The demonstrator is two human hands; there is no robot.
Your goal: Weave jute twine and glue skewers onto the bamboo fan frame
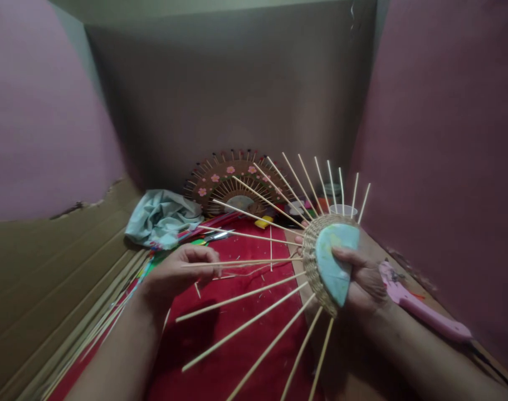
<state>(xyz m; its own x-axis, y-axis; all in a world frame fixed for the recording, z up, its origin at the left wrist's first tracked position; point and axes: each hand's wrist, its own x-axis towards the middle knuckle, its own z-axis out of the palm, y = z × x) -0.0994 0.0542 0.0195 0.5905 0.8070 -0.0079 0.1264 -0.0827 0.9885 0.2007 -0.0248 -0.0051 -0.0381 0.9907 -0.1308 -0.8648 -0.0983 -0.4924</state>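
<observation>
Above the right edge of the red cloth (pixel 195 340), you have the half-round fan (pixel 335 278) raised, its sticks (pixel 258 318) spread outward; your right hand (pixel 365 278) grips the pale base, thumb across the front, fingers behind; your left hand (pixel 174 273) is curled nearly closed, apparently pinching a thin strand (pixel 254 271) that runs toward the woven band (pixel 313 262); weaving looks to be the step in hand, so your next move probably calls for passing that strand around a stick and pulling it snug; beyond stand a pale cup (pixel 344 210) and, behind it, a jar (pixel 333 190); you cannot tell what either contains.
</observation>
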